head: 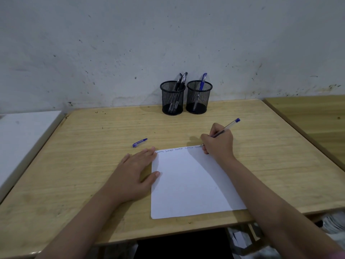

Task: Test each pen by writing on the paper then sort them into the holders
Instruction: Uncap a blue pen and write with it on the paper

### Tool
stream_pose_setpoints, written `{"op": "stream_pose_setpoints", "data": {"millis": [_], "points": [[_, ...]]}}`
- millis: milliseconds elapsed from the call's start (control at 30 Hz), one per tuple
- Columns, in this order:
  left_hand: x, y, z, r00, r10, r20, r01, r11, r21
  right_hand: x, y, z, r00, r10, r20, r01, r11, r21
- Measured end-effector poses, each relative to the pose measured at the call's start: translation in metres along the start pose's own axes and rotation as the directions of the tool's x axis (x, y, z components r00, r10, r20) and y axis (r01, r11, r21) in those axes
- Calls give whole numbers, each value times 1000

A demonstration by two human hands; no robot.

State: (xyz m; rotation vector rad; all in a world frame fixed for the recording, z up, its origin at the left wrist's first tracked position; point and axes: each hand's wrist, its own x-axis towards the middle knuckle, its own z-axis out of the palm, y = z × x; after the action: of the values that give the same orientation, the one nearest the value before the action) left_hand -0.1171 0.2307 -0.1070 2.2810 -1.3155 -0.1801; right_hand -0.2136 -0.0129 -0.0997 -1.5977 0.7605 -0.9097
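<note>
A white sheet of paper (192, 184) lies on the wooden table (84, 146), with a line of blue handwriting along its top edge. My right hand (218, 143) grips a clear blue pen (228, 126), its tip touching the paper's top right corner. My left hand (134, 171) rests flat, fingers spread, pressing the paper's left edge. A blue pen cap (140, 142) lies on the table beyond my left hand. Two black mesh holders stand at the wall: the left holder (172, 98) has two dark pens, the right holder (198, 97) has one blue pen.
A white surface (24, 137) adjoins the table on the left, and a second wooden table (317, 118) on the right. The stained wall stands right behind the holders. The table's front edge runs just below the paper.
</note>
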Motion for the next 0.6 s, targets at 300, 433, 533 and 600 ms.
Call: {"op": "stream_pose_setpoints", "data": {"millis": [300,433,533,600], "points": [[0,-1,0,1000,11,-6,-11,1000,6,1,0,-1,1000,24,-18,-24,1000,8],[0,-1,1,1000,9,-16,-9,1000,-4,1,-1,-3,1000,26,-11,-26,1000,-1],[0,-1,1,1000,7,-16,-7,1000,-7,1,-1,-3,999,17,-27,-17,1000,8],[1,-1,0,1000,5,-11,-5,1000,-7,0,0,-3,1000,5,-27,-5,1000,2]]}}
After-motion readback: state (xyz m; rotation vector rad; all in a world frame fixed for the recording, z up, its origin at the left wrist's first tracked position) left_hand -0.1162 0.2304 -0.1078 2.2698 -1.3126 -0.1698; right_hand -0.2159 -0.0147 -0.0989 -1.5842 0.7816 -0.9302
